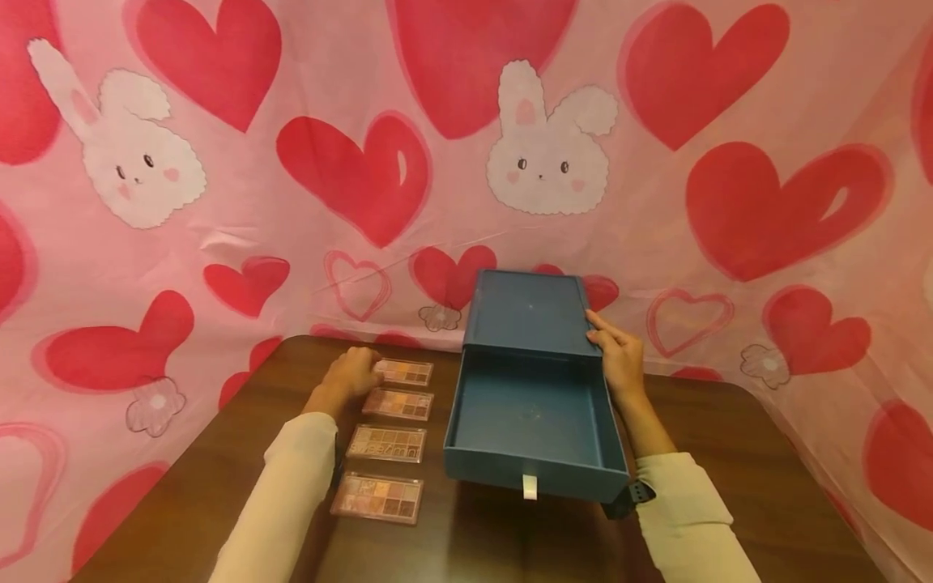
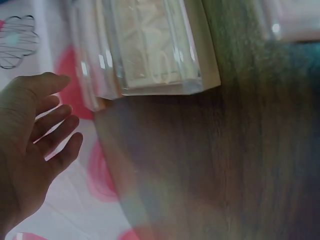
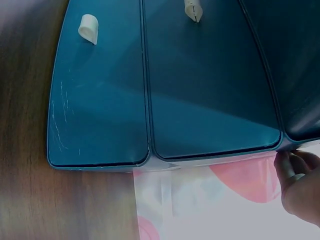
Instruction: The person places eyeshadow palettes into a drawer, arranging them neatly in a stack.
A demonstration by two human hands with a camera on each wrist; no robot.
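My left hand (image 1: 353,372) is beside the farthest makeup palette (image 1: 406,372) in a column of several clear-lidded palettes. In the left wrist view that hand (image 2: 45,125) has its fingers apart and loosely bent, holding nothing, left of the palettes (image 2: 155,47). A blue drawer box (image 1: 530,312) stands to their right, its upper drawer (image 1: 539,479) pulled out and bare inside. My right hand (image 1: 619,356) grips the box's right side near its front edge. In the right wrist view, bent fingers of this hand (image 3: 302,182) hold the edge beside the open drawer.
Two lower drawers (image 3: 215,100) with white pull tabs are closed. Nearer palettes (image 1: 377,498) lie along the brown wooden table (image 1: 204,502). Behind the table hangs a pink cloth (image 1: 452,186) with hearts and rabbits.
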